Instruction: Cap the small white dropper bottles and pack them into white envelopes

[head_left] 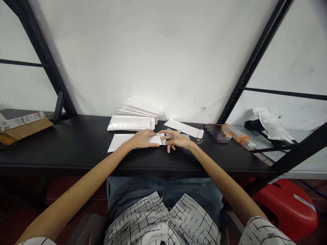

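Observation:
A long white mailer envelope point(119, 141) lies crosswise on the black table, its right end between my two hands. Around that end, my left hand point(143, 139) holds it, with the thumb along the near edge and the fingers along the far edge. My right hand point(177, 139) is open, its fingers spread and the fingertips at the end of the mailer. A small white piece point(154, 139) shows between the hands; whether it is the mailer's flap or a separate item, I cannot tell. Clear plastic shows partly behind my right hand.
Behind lie a white bubble mailer point(130, 123) and a fanned stack of white mailers point(140, 107) against the wall. A flat white mailer point(184, 128) rests farther right, near an orange-labelled bottle point(237, 136). Cardboard point(25, 127) lies far left; black frame posts point(252, 64) flank the table.

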Motion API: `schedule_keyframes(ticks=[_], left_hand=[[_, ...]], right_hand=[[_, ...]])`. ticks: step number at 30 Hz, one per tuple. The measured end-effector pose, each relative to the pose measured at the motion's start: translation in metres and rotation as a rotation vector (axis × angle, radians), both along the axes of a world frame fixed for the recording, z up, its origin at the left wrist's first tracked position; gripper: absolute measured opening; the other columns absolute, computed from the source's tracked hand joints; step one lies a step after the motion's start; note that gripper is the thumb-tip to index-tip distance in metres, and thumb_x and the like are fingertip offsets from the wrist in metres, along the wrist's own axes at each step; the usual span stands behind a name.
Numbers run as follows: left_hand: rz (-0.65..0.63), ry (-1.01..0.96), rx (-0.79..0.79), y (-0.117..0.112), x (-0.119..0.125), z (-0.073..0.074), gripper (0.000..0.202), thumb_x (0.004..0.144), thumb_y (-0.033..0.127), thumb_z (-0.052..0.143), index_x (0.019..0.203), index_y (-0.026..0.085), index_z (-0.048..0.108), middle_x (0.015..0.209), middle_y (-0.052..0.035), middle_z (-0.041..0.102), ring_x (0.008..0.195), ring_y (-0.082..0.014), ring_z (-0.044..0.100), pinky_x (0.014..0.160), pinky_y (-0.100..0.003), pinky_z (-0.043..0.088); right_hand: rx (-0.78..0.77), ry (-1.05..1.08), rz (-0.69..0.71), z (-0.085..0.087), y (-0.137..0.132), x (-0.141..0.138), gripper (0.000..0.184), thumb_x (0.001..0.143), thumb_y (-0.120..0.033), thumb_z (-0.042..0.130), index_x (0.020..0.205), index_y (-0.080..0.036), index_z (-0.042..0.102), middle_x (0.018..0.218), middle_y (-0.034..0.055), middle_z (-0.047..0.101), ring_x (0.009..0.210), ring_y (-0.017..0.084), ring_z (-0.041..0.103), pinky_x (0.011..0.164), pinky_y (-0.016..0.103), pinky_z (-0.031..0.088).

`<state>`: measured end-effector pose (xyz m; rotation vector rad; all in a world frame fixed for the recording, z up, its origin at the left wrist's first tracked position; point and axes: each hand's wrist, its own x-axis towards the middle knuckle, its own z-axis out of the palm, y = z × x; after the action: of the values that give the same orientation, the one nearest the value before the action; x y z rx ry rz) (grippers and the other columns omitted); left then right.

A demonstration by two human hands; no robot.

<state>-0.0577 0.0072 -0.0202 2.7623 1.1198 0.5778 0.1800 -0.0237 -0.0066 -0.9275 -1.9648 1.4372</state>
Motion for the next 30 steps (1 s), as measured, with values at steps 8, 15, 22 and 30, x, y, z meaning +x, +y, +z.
schedule_keyframes(ticks=[8, 15, 22, 30], left_hand=[[0.018, 0.015, 0.001, 0.0, 0.0, 0.0, 0.077, 0.074, 0.078, 0.054, 0.127, 0.022, 0.063, 0.13, -0.0096, 0.062, 0.121, -0.0311, 0.056, 0.097, -0.037, 0.043], [0.02, 0.032, 0.016, 0.0, 0.0, 0.001, 0.076, 0.075, 0.078, 0.052, 0.125, 0.022, 0.065, 0.131, -0.0094, 0.062, 0.122, -0.0312, 0.055, 0.099, -0.037, 0.042], [0.005, 0.047, -0.016, 0.001, -0.004, 0.0, 0.08, 0.072, 0.08, 0.054, 0.127, 0.023, 0.063, 0.137, -0.0092, 0.057, 0.125, -0.0305, 0.052, 0.1, -0.036, 0.04], [-0.027, 0.062, -0.012, 0.002, -0.006, 0.0, 0.084, 0.066, 0.081, 0.058, 0.127, 0.023, 0.062, 0.134, -0.0099, 0.058, 0.122, -0.0311, 0.054, 0.1, -0.036, 0.04]], right_hand=[[0.038, -0.005, -0.086, 0.004, 0.0, 0.002, 0.064, 0.079, -0.017, 0.06, 0.14, -0.024, 0.041, 0.128, 0.0135, 0.063, 0.05, 0.01, 0.066, 0.039, 0.019, 0.046], [0.723, -0.43, -0.668, -0.003, 0.015, 0.014, 0.015, 0.084, -0.027, 0.062, 0.093, -0.019, 0.071, 0.093, 0.004, 0.074, 0.066, 0.015, 0.064, 0.062, 0.026, 0.046], [0.833, -0.829, -0.529, -0.009, 0.013, 0.008, 0.02, 0.082, -0.031, 0.067, 0.099, -0.021, 0.072, 0.092, 0.0039, 0.073, 0.087, 0.021, 0.065, 0.066, 0.026, 0.039], [0.822, -0.8, -0.457, -0.014, 0.015, 0.008, 0.03, 0.084, -0.024, 0.063, 0.113, -0.023, 0.07, 0.091, 0.0021, 0.074, 0.089, 0.022, 0.066, 0.068, 0.026, 0.04]])
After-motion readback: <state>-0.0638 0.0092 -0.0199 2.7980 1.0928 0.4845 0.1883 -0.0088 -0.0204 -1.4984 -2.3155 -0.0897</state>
